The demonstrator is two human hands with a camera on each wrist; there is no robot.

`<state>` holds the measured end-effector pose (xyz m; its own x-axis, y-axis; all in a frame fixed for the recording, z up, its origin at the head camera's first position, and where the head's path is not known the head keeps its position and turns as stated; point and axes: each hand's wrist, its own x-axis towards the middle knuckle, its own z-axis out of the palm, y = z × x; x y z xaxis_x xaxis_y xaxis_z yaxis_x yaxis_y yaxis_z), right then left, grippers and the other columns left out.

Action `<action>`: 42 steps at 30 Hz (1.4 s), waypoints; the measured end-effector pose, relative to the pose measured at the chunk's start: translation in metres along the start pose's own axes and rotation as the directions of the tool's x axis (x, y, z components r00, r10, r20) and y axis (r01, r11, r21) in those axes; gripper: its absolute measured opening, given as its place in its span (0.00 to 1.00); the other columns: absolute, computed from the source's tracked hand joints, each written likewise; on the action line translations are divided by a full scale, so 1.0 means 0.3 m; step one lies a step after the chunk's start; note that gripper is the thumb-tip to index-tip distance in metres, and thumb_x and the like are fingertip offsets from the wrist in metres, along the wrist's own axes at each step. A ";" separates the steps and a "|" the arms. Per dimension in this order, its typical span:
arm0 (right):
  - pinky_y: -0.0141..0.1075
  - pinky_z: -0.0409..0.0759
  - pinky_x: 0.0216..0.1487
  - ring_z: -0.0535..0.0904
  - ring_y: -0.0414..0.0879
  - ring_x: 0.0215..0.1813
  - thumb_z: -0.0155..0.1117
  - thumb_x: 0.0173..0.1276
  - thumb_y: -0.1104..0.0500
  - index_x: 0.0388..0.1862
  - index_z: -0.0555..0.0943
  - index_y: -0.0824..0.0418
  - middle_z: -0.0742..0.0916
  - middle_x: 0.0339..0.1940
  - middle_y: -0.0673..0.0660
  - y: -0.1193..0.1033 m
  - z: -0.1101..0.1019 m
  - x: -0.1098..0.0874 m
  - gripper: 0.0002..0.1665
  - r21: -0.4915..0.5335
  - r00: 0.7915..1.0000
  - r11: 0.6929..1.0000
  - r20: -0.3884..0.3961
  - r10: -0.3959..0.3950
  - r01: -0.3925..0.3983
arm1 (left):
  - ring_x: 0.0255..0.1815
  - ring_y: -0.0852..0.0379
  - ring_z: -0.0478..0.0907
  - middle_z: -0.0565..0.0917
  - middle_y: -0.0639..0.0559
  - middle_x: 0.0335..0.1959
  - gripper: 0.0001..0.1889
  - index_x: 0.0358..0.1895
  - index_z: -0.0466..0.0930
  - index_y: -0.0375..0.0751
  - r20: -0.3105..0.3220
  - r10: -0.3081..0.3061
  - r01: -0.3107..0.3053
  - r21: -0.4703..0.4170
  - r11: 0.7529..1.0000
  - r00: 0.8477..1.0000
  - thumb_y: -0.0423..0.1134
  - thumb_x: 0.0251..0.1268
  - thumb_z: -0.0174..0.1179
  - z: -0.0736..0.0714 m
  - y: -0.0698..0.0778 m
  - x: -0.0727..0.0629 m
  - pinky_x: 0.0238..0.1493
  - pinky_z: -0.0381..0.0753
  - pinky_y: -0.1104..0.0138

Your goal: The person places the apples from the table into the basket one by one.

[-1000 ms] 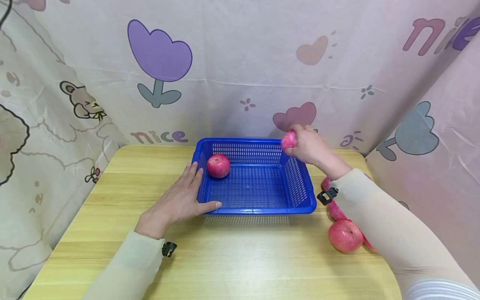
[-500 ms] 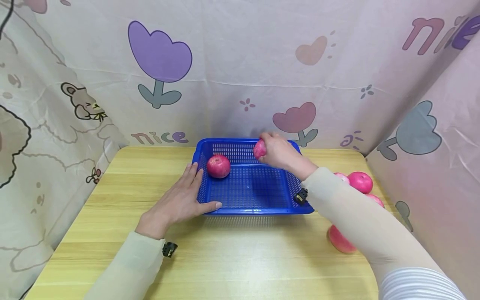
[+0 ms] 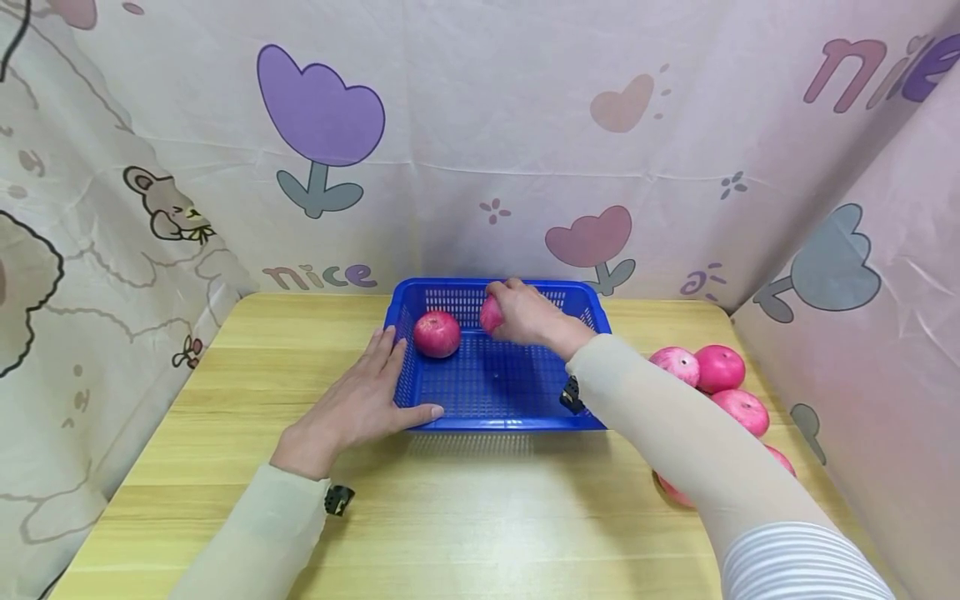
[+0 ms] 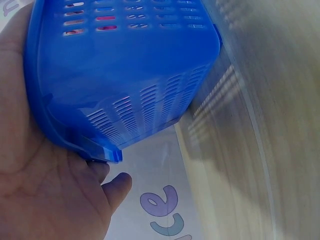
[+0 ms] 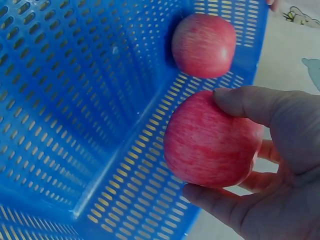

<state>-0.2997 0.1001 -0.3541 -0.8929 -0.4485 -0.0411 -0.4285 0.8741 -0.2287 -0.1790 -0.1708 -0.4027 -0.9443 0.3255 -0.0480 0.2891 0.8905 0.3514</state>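
Observation:
My right hand (image 3: 528, 315) grips a red apple (image 5: 212, 142) inside the blue plastic basket (image 3: 510, 422), near its back wall. Thumb and fingers wrap the fruit's side in the right wrist view. Just to its left, another red apple (image 3: 437, 334) sits in the basket's back left corner. My left hand (image 3: 348, 400) lies along the basket's left rim, fingers extended over the edge and thumb at the front corner. Seen from the left wrist, the palm (image 4: 47, 195) rests against the outside of the rim.
Several more apples (image 3: 720, 367) lie at the right side of the wooden table (image 3: 450, 525), some partly behind my right sleeve (image 3: 675, 433). A printed curtain (image 3: 465, 125) hangs close behind the basket.
My right hand has carried its apple leftward and down, from over the basket's back right corner to a spot beside the other apple. The left hand has stayed in place.

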 end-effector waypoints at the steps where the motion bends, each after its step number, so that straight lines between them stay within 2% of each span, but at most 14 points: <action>1: 0.57 0.79 0.69 0.78 0.66 0.67 0.75 0.65 0.54 0.78 0.70 0.62 0.78 0.69 0.68 -0.001 0.007 0.004 0.44 -0.007 1.000 1.000 0.002 0.000 0.000 | 0.89 0.37 0.34 0.36 0.38 0.89 0.73 0.86 0.44 0.35 -0.001 -0.001 0.001 0.000 1.000 1.000 0.91 0.51 0.48 0.000 0.000 0.000 0.84 0.51 0.40; 9: 0.55 0.74 0.75 0.78 0.66 0.68 0.79 0.62 0.54 0.76 0.67 0.67 0.78 0.69 0.68 0.003 0.046 0.019 0.48 -0.028 0.999 0.999 0.028 0.039 -0.038 | 0.89 0.37 0.34 0.36 0.38 0.89 0.73 0.86 0.44 0.35 -0.004 0.001 -0.001 -0.005 1.000 1.000 0.91 0.51 0.48 0.003 -0.002 0.001 0.84 0.51 0.41; 14: 0.54 0.76 0.73 0.79 0.65 0.66 0.79 0.62 0.54 0.76 0.66 0.67 0.80 0.67 0.68 0.011 0.067 0.023 0.49 -0.033 0.999 0.999 0.034 0.037 -0.036 | 0.89 0.38 0.34 0.36 0.38 0.89 0.73 0.86 0.44 0.35 -0.004 0.001 -0.001 -0.008 1.000 1.000 0.91 0.51 0.48 0.003 -0.002 0.000 0.84 0.51 0.41; 21: 0.55 0.72 0.77 0.76 0.65 0.72 0.78 0.63 0.53 0.78 0.65 0.67 0.77 0.73 0.68 0.020 0.091 0.027 0.50 -0.042 0.997 0.998 0.062 0.044 -0.042 | 0.89 0.38 0.34 0.36 0.38 0.89 0.73 0.86 0.44 0.35 -0.004 0.001 -0.001 -0.007 1.000 1.000 0.91 0.51 0.49 0.004 -0.003 0.001 0.84 0.51 0.41; 26: 0.53 0.76 0.74 0.78 0.64 0.69 0.78 0.62 0.54 0.76 0.68 0.67 0.78 0.72 0.68 0.020 0.101 0.032 0.47 -0.067 0.998 0.998 0.056 0.016 -0.012 | 0.89 0.38 0.34 0.36 0.38 0.89 0.73 0.86 0.44 0.35 -0.003 0.000 0.000 -0.008 1.000 1.000 0.91 0.51 0.49 0.004 -0.004 0.002 0.84 0.51 0.41; 31: 0.52 0.79 0.69 0.82 0.64 0.64 0.79 0.60 0.55 0.70 0.71 0.68 0.81 0.65 0.68 0.018 0.113 0.037 0.43 -0.100 0.998 0.995 0.056 -0.012 0.018 | 0.89 0.38 0.33 0.36 0.38 0.89 0.73 0.86 0.44 0.35 -0.002 -0.002 0.002 -0.009 1.000 1.000 0.91 0.51 0.49 0.006 -0.006 0.004 0.84 0.51 0.41; 38: 0.52 0.76 0.74 0.77 0.63 0.72 0.80 0.61 0.52 0.79 0.66 0.68 0.78 0.71 0.70 0.014 0.123 0.044 0.52 -0.125 0.995 0.992 0.095 0.003 0.009 | 0.89 0.39 0.32 0.35 0.38 0.89 0.73 0.86 0.44 0.35 0.005 -0.004 0.004 -0.018 1.000 1.000 0.91 0.51 0.49 0.004 -0.005 0.003 0.84 0.50 0.42; 42: 0.53 0.77 0.73 0.77 0.62 0.72 0.79 0.63 0.51 0.80 0.65 0.67 0.77 0.72 0.70 0.012 0.125 0.046 0.52 -0.129 0.995 0.992 0.101 0.017 -0.004 | 0.89 0.39 0.32 0.35 0.38 0.89 0.73 0.86 0.44 0.35 0.004 0.001 -0.001 -0.019 1.000 1.000 0.90 0.51 0.50 0.004 -0.004 0.004 0.84 0.50 0.41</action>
<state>-0.3085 0.0900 -0.3920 -0.8813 -0.4502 -0.1433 -0.4395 0.8925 -0.1013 -0.1803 -0.1710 -0.4043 -0.9434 0.3275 -0.0517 0.2867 0.8839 0.3694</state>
